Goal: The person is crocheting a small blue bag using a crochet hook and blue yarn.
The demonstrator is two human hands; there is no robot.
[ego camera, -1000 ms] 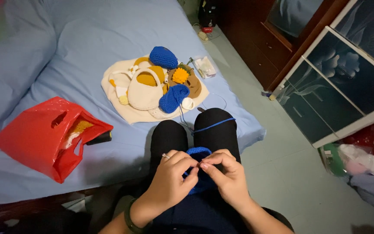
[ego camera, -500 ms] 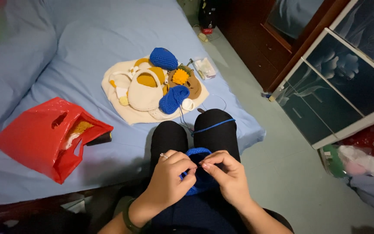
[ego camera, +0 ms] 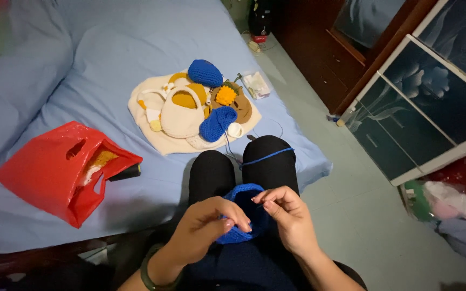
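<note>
A blue crocheted piece (ego camera: pixel 244 202) rests on my lap, over my black-clad knees. My left hand (ego camera: pixel 206 226) pinches its lower edge, fingers closed on the fabric. My right hand (ego camera: pixel 289 218) grips the right side of the same piece, thumb and forefinger pinched near its top. A blue yarn strand (ego camera: pixel 268 156) runs from the work across my right knee toward the bed. Any hook or needle is hidden by my fingers.
On the blue bed (ego camera: pixel 109 48) lies a cream cloth with crocheted pieces (ego camera: pixel 198 108) in blue, cream and orange. A red plastic bag (ego camera: pixel 55 170) with yarn sits at the left. A dark wooden cabinet (ego camera: pixel 346 59) and glass-fronted cabinet (ego camera: pixel 432 102) stand on the right.
My hands have shifted slightly on the blue piece, with the right fingers pinching higher. The pile on the bed and the red bag have not moved.
</note>
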